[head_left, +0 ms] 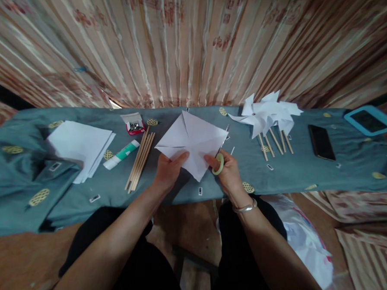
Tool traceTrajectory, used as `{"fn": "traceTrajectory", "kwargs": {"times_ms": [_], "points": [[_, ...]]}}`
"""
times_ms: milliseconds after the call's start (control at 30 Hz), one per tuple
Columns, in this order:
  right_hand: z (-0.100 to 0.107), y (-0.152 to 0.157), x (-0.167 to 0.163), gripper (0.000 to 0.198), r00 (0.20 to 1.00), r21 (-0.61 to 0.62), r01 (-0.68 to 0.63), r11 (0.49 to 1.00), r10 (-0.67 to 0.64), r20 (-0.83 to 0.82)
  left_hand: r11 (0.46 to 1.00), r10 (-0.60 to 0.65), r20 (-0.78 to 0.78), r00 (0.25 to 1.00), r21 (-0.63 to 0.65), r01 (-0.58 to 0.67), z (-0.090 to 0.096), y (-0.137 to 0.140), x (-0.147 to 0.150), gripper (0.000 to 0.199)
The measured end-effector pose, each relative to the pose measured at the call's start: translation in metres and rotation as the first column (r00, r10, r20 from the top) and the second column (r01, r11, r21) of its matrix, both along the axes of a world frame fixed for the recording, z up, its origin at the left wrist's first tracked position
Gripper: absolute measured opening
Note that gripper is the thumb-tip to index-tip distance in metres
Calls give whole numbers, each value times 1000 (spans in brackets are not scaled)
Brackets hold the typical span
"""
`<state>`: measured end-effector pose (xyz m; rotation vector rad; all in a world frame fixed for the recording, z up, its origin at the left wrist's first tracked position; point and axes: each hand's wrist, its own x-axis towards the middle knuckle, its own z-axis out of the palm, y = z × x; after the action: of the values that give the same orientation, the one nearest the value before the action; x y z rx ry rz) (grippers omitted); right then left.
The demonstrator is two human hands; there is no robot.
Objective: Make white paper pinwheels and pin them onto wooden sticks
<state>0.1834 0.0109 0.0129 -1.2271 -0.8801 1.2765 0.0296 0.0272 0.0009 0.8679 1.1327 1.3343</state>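
Note:
A square sheet of white paper point(197, 138) is held up over the cloth-covered table, turned corner-down, with slits running in from its left and upper corners toward the middle. My left hand point(169, 167) pinches its lower left edge, thumb on top. My right hand point(227, 169) has its thumb on the paper's right side and also holds scissors point(219, 163) by their pale green handle. The blades are mostly hidden behind the sheet; a tip shows past its right corner.
Left on the table point(272, 179) lie white sheets point(80, 143), a glue tube point(121, 154), wooden sticks point(140, 161) and a red box of metal pins point(134, 124). To the right are paper pinwheels point(269, 112), a phone point(321, 142) and a blue-framed tablet point(371, 119). A curtain point(192, 45) hangs behind.

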Motion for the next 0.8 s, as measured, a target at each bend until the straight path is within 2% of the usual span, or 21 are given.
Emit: {"fn": "traceTrajectory", "kwargs": {"times_ms": [100, 200, 333, 400, 500, 700, 800], "points": [[0, -6, 1, 45, 982, 1, -161, 987, 160, 103, 992, 47, -80, 996, 117, -37, 5, 8, -10, 35], [-2, -15, 3, 53, 936, -41, -317, 948, 319, 147, 976, 117, -142, 983, 198, -87, 9, 19, -20, 33], [-5, -31, 6, 54, 812, -118, -539, 834, 552, 189, 954, 204, -173, 964, 256, -156, 11, 33, -33, 32], [-5, -37, 8, 53, 751, -142, -611, 779, 627, 205, 946, 225, -205, 953, 282, -163, 10, 37, -38, 32], [-5, -41, 11, 51, 710, -176, -641, 747, 664, 234, 938, 238, -262, 935, 312, -151, 9, 40, -42, 28], [-3, -38, 11, 52, 703, -242, -618, 748, 663, 256, 930, 224, -336, 915, 354, -98, 8, 37, -36, 27], [-1, -37, 9, 54, 715, -270, -606, 749, 661, 228, 942, 187, -375, 908, 332, -57, 11, 32, -32, 29]]}}
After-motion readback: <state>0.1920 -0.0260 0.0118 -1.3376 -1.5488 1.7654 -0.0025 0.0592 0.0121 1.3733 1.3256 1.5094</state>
